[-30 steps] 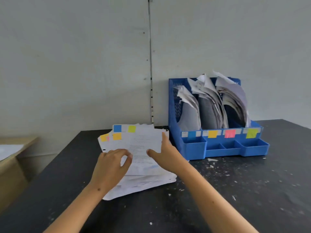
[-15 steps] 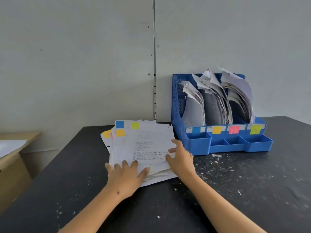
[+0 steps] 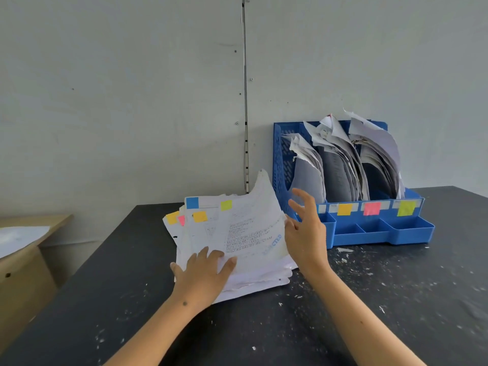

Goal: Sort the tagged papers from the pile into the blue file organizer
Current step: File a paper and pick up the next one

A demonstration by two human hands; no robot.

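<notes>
Resting flat, the left hand [image 3: 202, 273] is laid with straight, spread fingers on the near left part of the paper pile [image 3: 253, 280]; nothing is gripped. The right hand [image 3: 303, 233] is held at the pile's right edge, fingers spread and loosely extended; the top sheet [image 3: 245, 228] is touched at its right edge and is raised and curled upward at its far right corner. Whether that sheet is pinched cannot be told. Blue, yellow, orange and pink tags are seen along the pile's far edge. The blue file organizer [image 3: 369, 233] is stood just right of the pile, its three upright compartments filled with papers. Both are carried on the dark desk [image 3: 396, 299].
</notes>
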